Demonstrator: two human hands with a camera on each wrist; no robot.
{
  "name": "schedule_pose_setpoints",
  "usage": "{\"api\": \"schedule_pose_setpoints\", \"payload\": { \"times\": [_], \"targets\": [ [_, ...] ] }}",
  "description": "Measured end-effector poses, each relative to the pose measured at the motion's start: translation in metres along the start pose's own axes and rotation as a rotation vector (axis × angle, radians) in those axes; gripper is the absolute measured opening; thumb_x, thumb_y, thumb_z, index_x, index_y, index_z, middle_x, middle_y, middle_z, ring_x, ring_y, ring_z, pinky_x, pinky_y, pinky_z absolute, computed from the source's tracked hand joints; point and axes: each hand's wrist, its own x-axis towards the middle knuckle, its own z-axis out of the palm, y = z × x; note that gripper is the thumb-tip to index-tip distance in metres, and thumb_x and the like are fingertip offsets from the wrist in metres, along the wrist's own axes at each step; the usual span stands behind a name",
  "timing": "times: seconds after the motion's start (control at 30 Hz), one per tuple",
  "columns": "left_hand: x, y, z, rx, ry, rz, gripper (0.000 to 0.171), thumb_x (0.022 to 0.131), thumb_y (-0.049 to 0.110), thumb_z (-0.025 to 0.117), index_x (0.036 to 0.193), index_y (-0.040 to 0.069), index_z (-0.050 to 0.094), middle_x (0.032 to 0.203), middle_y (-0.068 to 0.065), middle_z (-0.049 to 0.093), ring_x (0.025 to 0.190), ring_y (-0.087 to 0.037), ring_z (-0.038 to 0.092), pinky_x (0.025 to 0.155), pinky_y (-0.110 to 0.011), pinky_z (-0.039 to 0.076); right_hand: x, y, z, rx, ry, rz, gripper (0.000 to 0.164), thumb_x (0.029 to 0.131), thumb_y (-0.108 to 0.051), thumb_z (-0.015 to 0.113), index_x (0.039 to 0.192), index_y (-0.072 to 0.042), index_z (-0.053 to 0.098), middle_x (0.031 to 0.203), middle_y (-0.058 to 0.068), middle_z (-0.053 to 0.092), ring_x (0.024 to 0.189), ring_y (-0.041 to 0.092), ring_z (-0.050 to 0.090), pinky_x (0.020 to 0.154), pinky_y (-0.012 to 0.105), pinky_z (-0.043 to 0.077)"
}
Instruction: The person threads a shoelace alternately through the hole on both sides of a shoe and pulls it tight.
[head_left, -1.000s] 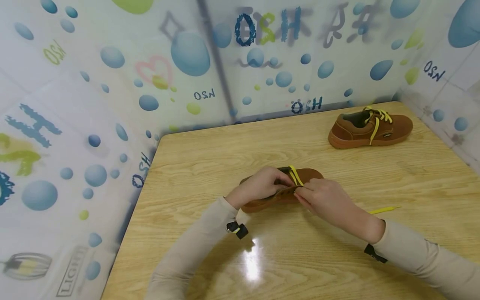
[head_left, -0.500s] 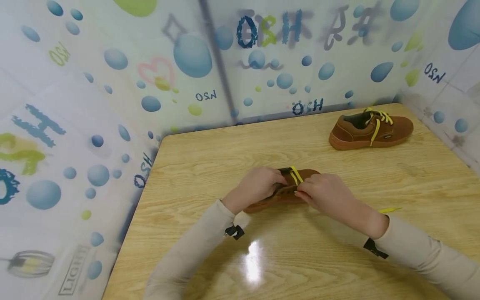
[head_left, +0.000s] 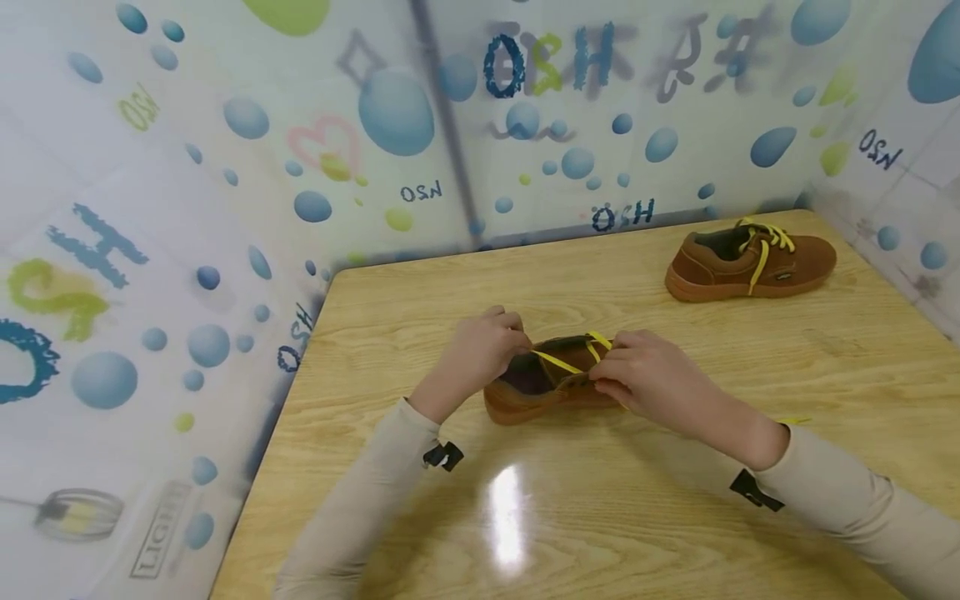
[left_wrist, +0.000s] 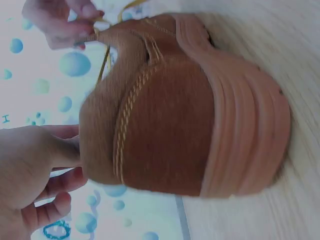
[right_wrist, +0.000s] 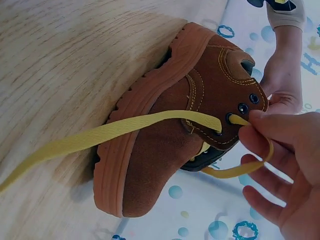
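A brown shoe point(head_left: 531, 402) with a light brown sole stands on the table, toe to the right in the head view. At its heel end, my left hand point(head_left: 480, 350) pinches a yellow shoelace point(head_left: 557, 362), drawn in a line over the shoe opening. My right hand point(head_left: 660, 375) is at the eyelet flap; in the right wrist view its thumb and index finger pinch the lace where it comes out of an eyelet point(right_wrist: 230, 118). Another stretch of lace point(right_wrist: 125, 130) hangs over the shoe's side. The heel point(left_wrist: 165, 130) hides part of the left fingers in the left wrist view.
A second brown shoe point(head_left: 750, 265), with yellow laces threaded, stands at the back right of the wooden table point(head_left: 420, 317). A lace tip point(head_left: 793, 421) lies beyond the right wrist. Printed walls point(head_left: 465, 175) border the table at the back and sides.
My left hand has come out of the shoe opening and moved back left toward the heel, drawing the lace with it. My right hand stays at the flap.
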Motion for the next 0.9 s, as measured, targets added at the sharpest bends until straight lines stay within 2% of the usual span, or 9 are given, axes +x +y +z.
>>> {"api": "schedule_pose_setpoints", "payload": {
  "times": [0.13, 0.2, 0.27, 0.37, 0.47, 0.6, 0.67, 0.73, 0.9],
  "targets": [
    [-0.002, -0.01, 0.0, 0.03, 0.037, -0.01, 0.024, 0.088, 0.004, 0.071, 0.089, 0.026, 0.081, 0.088, 0.006, 0.069, 0.076, -0.013, 0.057, 0.06, -0.023, 0.053, -0.003, 0.003, 0.0, 0.018, 0.013, -0.015, 0.023, 0.07, -0.011, 0.088, 0.089, -0.015, 0.075, 0.078, -0.005, 0.068, 0.075, 0.014, 0.054, 0.069, 0.033, 0.048],
    [-0.004, -0.014, 0.001, 0.031, 0.056, -0.016, 0.031, 0.088, -0.003, 0.067, 0.089, 0.024, 0.081, 0.088, 0.004, 0.069, 0.076, -0.014, 0.057, 0.06, -0.024, 0.053, -0.006, 0.005, -0.001, 0.041, 0.041, 0.047, 0.024, 0.071, -0.011, 0.087, 0.092, -0.014, 0.075, 0.083, -0.002, 0.07, 0.079, 0.016, 0.058, 0.069, 0.034, 0.05],
    [-0.005, -0.019, 0.001, 0.034, 0.069, -0.028, 0.03, 0.089, -0.002, 0.066, 0.089, 0.024, 0.081, 0.087, 0.003, 0.069, 0.076, -0.014, 0.058, 0.06, -0.024, 0.054, -0.012, 0.006, -0.003, 0.094, 0.058, 0.191, 0.02, 0.076, -0.011, 0.084, 0.093, -0.013, 0.075, 0.085, -0.002, 0.07, 0.078, 0.014, 0.06, 0.067, 0.032, 0.051],
    [-0.007, -0.025, 0.0, 0.039, 0.079, -0.05, 0.025, 0.091, 0.004, 0.068, 0.089, 0.024, 0.081, 0.087, 0.002, 0.069, 0.075, -0.015, 0.058, 0.06, -0.025, 0.054, -0.02, 0.008, -0.007, 0.243, -0.013, 0.495, 0.01, 0.087, -0.018, 0.076, 0.096, -0.013, 0.075, 0.084, -0.002, 0.071, 0.07, 0.009, 0.059, 0.06, 0.027, 0.048],
    [-0.012, -0.031, -0.001, 0.042, 0.086, -0.07, 0.016, 0.09, 0.01, 0.072, 0.089, 0.023, 0.081, 0.086, 0.002, 0.069, 0.075, -0.015, 0.057, 0.061, -0.025, 0.054, -0.026, 0.011, -0.009, 0.512, -0.173, 0.731, 0.019, 0.097, -0.025, 0.065, 0.101, -0.009, 0.074, 0.081, 0.002, 0.072, 0.065, 0.01, 0.061, 0.058, 0.026, 0.05],
    [-0.018, -0.037, -0.004, 0.027, 0.115, -0.087, 0.01, 0.087, 0.014, 0.074, 0.088, 0.021, 0.082, 0.085, 0.001, 0.07, 0.073, -0.016, 0.056, 0.063, -0.026, 0.054, -0.03, 0.013, -0.002, 0.923, -0.309, 0.909, 0.034, 0.1, -0.029, 0.06, 0.111, 0.002, 0.068, 0.079, 0.004, 0.071, 0.065, 0.014, 0.065, 0.063, 0.029, 0.057],
    [-0.02, -0.038, -0.005, 0.018, 0.124, -0.092, 0.009, 0.087, 0.014, 0.075, 0.088, 0.02, 0.082, 0.085, 0.0, 0.07, 0.073, -0.016, 0.056, 0.063, -0.025, 0.054, -0.03, 0.011, 0.002, 1.039, -0.312, 0.963, 0.038, 0.1, -0.029, 0.06, 0.116, 0.005, 0.064, 0.079, 0.001, 0.07, 0.066, 0.014, 0.066, 0.066, 0.03, 0.059],
    [-0.021, -0.039, -0.005, 0.01, 0.123, -0.1, 0.008, 0.086, 0.014, 0.076, 0.087, 0.02, 0.082, 0.085, 0.0, 0.07, 0.072, -0.016, 0.056, 0.062, -0.025, 0.054, -0.03, 0.009, 0.006, 1.08, -0.28, 1.003, 0.039, 0.099, -0.029, 0.061, 0.117, 0.005, 0.062, 0.079, 0.0, 0.07, 0.065, 0.015, 0.067, 0.066, 0.032, 0.059],
    [-0.024, -0.039, -0.005, 0.001, 0.108, -0.131, 0.006, 0.085, 0.016, 0.077, 0.087, 0.02, 0.082, 0.084, 0.001, 0.07, 0.072, -0.015, 0.056, 0.062, -0.024, 0.053, -0.027, 0.007, 0.011, 1.039, -0.2, 1.015, 0.04, 0.098, -0.031, 0.062, 0.119, 0.003, 0.059, 0.08, 0.006, 0.07, 0.066, 0.02, 0.067, 0.065, 0.034, 0.059]
  ]
}}
